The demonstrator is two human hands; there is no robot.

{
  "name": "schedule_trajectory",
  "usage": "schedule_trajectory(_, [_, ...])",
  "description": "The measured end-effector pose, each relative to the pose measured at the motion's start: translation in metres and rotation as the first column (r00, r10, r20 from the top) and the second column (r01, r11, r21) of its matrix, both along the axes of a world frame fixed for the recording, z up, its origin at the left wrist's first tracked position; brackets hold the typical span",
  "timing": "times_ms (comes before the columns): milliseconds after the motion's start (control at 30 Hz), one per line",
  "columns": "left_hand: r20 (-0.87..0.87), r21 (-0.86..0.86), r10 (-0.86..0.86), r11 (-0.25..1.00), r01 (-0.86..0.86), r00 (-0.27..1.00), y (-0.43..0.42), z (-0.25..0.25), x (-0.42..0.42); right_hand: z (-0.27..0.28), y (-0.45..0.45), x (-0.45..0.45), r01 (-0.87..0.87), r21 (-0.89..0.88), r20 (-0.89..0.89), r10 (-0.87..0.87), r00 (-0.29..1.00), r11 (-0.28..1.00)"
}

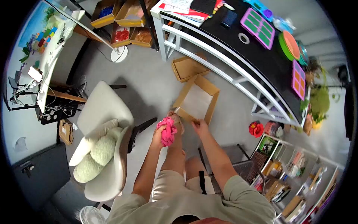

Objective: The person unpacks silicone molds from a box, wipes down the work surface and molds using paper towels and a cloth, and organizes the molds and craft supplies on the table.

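In my left hand (pixel 160 135) is a bunched-up piece of bright pink cloth (pixel 168 131), with the fingers closed round it. My right hand (pixel 201 127) grips the near edge of an open cardboard box (pixel 181 108), thumb and fingers on the wall. The box's floor looks pale, and the box stands tilted toward me on or just above the floor; I cannot tell which. Just behind it lies a second shallow cardboard box (pixel 179 76). My foot, in a sandal (pixel 178 124), is between the pink cloth and the box.
To the left stands a pale chair (pixel 102 100) with green and white cushions (pixel 103 151). A black-topped table (pixel 238 48) with a white frame runs along the far right. A white shelf rack (pixel 289 145) stands at right, near a red flower-like object (pixel 256 129). A lamp base (pixel 119 54) rests farther back.
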State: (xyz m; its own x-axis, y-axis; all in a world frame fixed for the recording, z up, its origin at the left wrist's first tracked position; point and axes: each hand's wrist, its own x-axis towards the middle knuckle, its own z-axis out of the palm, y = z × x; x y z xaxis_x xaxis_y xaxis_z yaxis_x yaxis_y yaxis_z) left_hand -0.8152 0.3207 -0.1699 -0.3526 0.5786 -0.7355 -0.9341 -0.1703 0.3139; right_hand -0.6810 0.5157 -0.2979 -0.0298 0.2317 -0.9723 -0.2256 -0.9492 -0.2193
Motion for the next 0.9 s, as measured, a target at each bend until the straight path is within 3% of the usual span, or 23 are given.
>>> schedule_trajectory(133, [0.011, -0.061, 0.011, 0.998, -0.01, 1.0, 0.042, -0.008, -0.05, -0.034, 0.059, -0.086, 0.157, -0.02, 0.002, -0.157, 0.988, 0.987])
schedule_trajectory(200, [0.032, -0.111, 0.044, 0.993, -0.04, 0.999, 0.054, -0.012, -0.065, -0.092, 0.085, -0.108, 0.189, -0.044, -0.185, -0.194, 0.964, 0.981])
schedule_trajectory(267, [0.004, -0.156, 0.046, 0.987, -0.045, 0.999, 0.069, -0.008, -0.081, -0.097, 0.109, -0.143, 0.259, -0.175, -0.205, -0.292, 0.934, 0.95])
schedule_trajectory(333, [-0.017, -0.212, 0.065, 0.975, -0.067, 0.998, 0.078, -0.02, -0.092, -0.094, 0.115, -0.172, 0.123, -0.028, -0.325, -0.126, 0.937, 0.992])
schedule_trajectory(400, [-0.027, -0.284, 0.097, 0.954, -0.101, 0.995, 0.077, -0.041, -0.098, -0.108, 0.111, -0.184, 0.0, -0.03, -0.407, -0.012, 0.913, 1.0])
schedule_trajectory(433, [-0.01, -0.276, 0.116, 0.954, -0.114, 0.993, 0.074, -0.043, -0.098, -0.112, 0.105, -0.184, -0.063, -0.112, -0.437, 0.007, 0.899, 0.992])
schedule_trajectory(533, [-0.007, -0.182, 0.199, 0.963, -0.197, 0.98, 0.085, -0.039, -0.106, -0.065, 0.087, -0.187, -0.382, -0.047, -0.422, 0.328, 0.845, 0.923])
schedule_trajectory(600, [0.029, -0.14, 0.174, 0.976, -0.169, 0.984, 0.092, -0.027, -0.107, -0.063, 0.076, -0.156, -0.543, -0.013, -0.392, 0.496, 0.775, 0.839])
schedule_trajectory(633, [0.037, -0.11, 0.157, 0.982, -0.152, 0.987, 0.099, -0.017, -0.109, -0.058, 0.075, -0.138, -0.59, -0.026, -0.379, 0.538, 0.753, 0.807])
schedule_trajectory(667, [0.004, -0.214, 0.209, 0.955, -0.204, 0.978, 0.111, -0.006, -0.107, -0.049, 0.077, -0.119, -0.631, -0.036, -0.366, 0.577, 0.73, 0.775])
schedule_trajectory(733, [-0.011, -0.181, 0.237, 0.955, -0.235, 0.971, 0.13, 0.017, -0.107, -0.011, 0.098, -0.097, -0.726, 0.029, -0.33, 0.692, 0.642, 0.687])
schedule_trajectory(900, [-0.035, -0.097, 0.159, 0.982, -0.161, 0.987, 0.176, 0.072, -0.126, 0.147, 0.169, -0.084, -0.799, 0.237, -0.09, 0.832, 0.548, 0.552])
